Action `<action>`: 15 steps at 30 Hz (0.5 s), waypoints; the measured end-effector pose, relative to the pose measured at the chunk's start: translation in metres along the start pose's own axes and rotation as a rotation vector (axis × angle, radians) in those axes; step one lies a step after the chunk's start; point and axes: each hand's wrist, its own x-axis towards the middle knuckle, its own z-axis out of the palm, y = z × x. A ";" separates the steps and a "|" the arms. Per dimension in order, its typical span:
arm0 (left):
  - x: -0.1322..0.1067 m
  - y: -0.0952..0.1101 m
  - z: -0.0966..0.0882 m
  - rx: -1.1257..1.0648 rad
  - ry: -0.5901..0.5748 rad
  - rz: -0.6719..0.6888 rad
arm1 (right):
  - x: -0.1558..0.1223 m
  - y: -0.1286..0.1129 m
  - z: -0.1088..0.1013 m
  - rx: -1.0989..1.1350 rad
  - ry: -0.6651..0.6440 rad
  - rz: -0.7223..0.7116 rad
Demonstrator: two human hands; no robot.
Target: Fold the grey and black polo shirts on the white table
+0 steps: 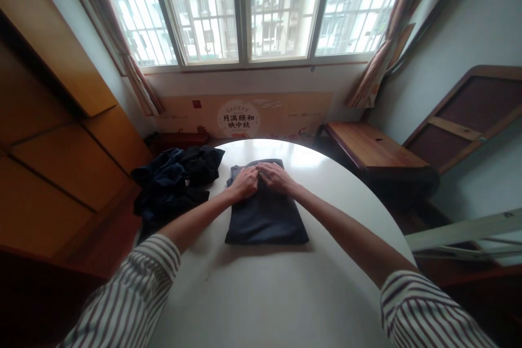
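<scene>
As the head view shows, the left hand [243,184] and the right hand [278,177] lie flat and open, palms down, side by side on the far end of a folded dark navy fabric garment [266,223]. Neither hand grips the fabric. The garment extends from beneath the hands toward the body, on a round glossy white table [326,217]. A crumpled heap of dark navy and black cloth [173,185] lies just left of the left hand, at the table's edge. A low reddish-brown wooden bench [373,144] stands beyond and right of the hands.

Caution: uneven pressure or a sideways drag by either hand could misalign the folded layers. Contact from the left forearm [196,217] could push the heap off the table.
</scene>
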 end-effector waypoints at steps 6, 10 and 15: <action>-0.002 0.004 0.016 0.081 -0.193 -0.153 | -0.002 -0.001 0.010 -0.094 -0.149 0.157; -0.019 0.003 0.001 0.054 0.007 -0.280 | -0.012 0.009 -0.006 0.206 0.138 0.358; -0.051 -0.015 -0.019 -0.323 0.176 -0.581 | -0.037 0.020 -0.036 0.541 0.137 0.564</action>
